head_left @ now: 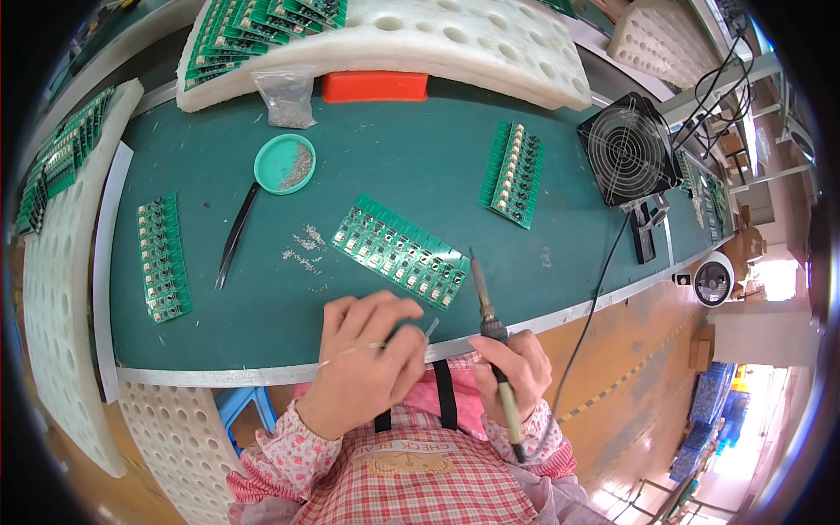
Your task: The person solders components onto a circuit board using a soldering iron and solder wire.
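My right hand [522,372] is closed round the handle of a soldering iron [493,328], its tip pointing up and away over the green mat. My left hand [363,359] is curled closed near the table's front edge, with a thin pale strand of solder wire [350,351] running across its fingers. Just beyond both hands lies a green circuit board panel [401,252] with rows of white and dark parts. The iron's tip is beside the panel's right end, apparently apart from it. Tiny loose components [304,249] are scattered left of the panel.
A round green dish [284,164] holds small parts, with black tweezers [236,236] against it. Other board panels lie left [164,258] and right [514,175]. Behind are a plastic bag [286,96], a red box [374,87] and white foam [385,44]. A fan [630,150] stands right; the iron's cord [588,328] trails below.
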Tool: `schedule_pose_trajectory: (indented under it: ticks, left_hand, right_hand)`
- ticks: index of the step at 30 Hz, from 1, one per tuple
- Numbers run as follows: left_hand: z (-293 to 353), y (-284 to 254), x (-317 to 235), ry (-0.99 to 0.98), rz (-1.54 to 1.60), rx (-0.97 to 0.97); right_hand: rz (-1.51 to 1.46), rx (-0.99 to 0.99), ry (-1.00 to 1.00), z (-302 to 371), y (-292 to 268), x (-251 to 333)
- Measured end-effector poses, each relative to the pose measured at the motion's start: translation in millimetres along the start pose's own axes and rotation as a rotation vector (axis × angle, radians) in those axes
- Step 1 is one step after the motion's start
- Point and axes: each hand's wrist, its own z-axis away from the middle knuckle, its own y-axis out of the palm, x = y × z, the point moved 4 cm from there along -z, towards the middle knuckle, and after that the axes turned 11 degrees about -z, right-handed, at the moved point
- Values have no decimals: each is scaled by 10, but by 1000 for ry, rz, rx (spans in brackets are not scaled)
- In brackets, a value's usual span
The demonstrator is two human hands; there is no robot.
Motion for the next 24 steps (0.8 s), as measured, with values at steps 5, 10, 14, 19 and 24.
schedule_pose_trajectory:
  ticks: [5,10,14,19,24]
  left_hand:
    - [106,-33,-106,91,31,26]
    - [97,-91,-8,-21,-48,-2]
    - [69,-122,65,-44,-31,-33]
    - [-16,-125,265,-153,-48,-95]
    - [-40,-62,282,-135,33,-80]
  right_hand:
    - [-7,144,12,61,156,-113]
    - [40,115,-10,63,107,-159]
    - [-39,-7,51,39,52,-209]
    - [-86,-158,38,30,-44,-231]
    - [-205,-237,-12,139,-7,-249]
